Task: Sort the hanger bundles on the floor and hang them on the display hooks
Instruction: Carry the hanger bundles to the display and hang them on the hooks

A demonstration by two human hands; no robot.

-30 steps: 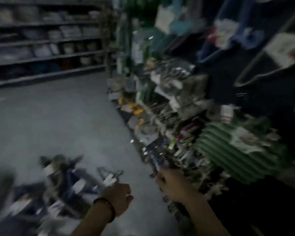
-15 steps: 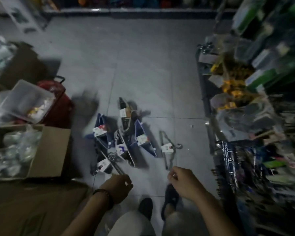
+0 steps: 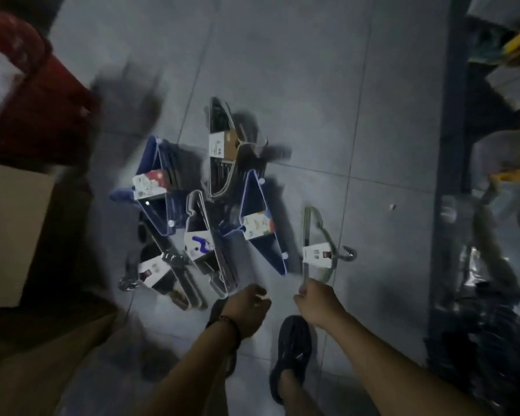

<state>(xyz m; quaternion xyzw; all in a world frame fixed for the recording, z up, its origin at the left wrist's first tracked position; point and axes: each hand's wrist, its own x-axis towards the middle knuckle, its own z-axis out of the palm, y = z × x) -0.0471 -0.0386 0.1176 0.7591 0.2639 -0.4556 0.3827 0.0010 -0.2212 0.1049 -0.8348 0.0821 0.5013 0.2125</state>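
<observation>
Several hanger bundles with paper labels lie on the grey tile floor. Two are blue: one (image 3: 158, 178) on the left, one (image 3: 260, 235) in the middle. A white-framed bundle (image 3: 203, 244) lies between them, a dark bundle (image 3: 219, 145) with a brown label farther off, and a black one (image 3: 162, 271) at the lower left. A thin grey metal bundle (image 3: 315, 253) lies apart on the right. My right hand (image 3: 317, 303) pinches its near end. My left hand (image 3: 246, 310) hovers by the white bundle's near end, fingers loosely curled and holding nothing.
A dark display rack (image 3: 451, 205) full of packaged goods runs along the right edge. A cardboard box (image 3: 9, 235) and a red basket (image 3: 36, 115) stand at the left. My dark shoes (image 3: 291, 355) are on the tiles just below my hands.
My view swung from the display rack down to the floor. Both hands came lower toward the bundles, and my right hand reached the grey bundle's near end.
</observation>
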